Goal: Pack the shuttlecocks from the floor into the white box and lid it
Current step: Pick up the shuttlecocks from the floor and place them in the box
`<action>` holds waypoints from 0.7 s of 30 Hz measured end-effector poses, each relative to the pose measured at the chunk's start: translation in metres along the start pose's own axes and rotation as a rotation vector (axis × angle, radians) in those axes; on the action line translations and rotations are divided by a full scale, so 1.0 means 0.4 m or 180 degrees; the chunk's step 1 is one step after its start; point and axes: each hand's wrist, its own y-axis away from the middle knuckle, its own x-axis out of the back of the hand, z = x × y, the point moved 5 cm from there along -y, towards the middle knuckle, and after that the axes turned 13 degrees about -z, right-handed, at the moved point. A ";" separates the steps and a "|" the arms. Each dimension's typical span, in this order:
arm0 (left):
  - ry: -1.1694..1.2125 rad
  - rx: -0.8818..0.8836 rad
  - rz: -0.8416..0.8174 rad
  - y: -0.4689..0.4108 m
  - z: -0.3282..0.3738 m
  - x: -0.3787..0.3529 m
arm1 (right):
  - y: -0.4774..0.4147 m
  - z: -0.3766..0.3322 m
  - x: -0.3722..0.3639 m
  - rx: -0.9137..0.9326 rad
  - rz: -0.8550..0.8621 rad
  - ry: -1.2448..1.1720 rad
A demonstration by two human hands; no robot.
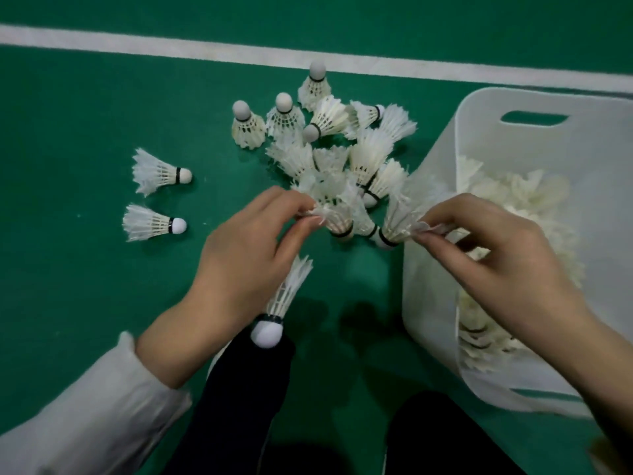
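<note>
The person crouches on the green floor (68,132), and both hands are busy at the near edge of the heap of shuttlecocks (346,149), which sits mid-floor just below the white court line (205,51).

The left hand (246,255) reaches in palm down, with thumb and forefinger pinched on the feather tips of one shuttlecock (337,219) whose black-banded cork points toward the person. A second shuttlecock (284,296) pokes out from under that palm, its white cork over a dark trouser leg (236,406). Whether the lower fingers hold it, I cannot tell.

The right hand (507,269) comes in from the right and pinches the feather edge of another shuttlecock (394,228), just beside the left rim of the white box (548,142).

The box stands at the right side of the floor. It is open, has a slot handle (534,118) in its far wall, and is already stuffed with feathers.

Three shuttlecocks stand cork-up at the far side of the heap, and two loose ones (154,174) lie on their sides well off to the left. A white sleeve (85,406) covers the left forearm.
</note>
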 end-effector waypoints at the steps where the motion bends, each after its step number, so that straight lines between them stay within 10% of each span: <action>1: 0.0003 -0.0118 0.0002 -0.013 0.028 -0.002 | 0.020 0.008 0.020 -0.0056 0.0144 -0.0085; 9: 0.0060 -0.0823 -0.0187 -0.062 0.221 -0.033 | 0.188 0.097 0.184 -0.0516 0.0912 -0.0383; 21: -0.0040 -0.1149 -0.0926 -0.048 0.351 -0.156 | 0.313 0.310 0.113 -0.1685 -0.1089 0.0111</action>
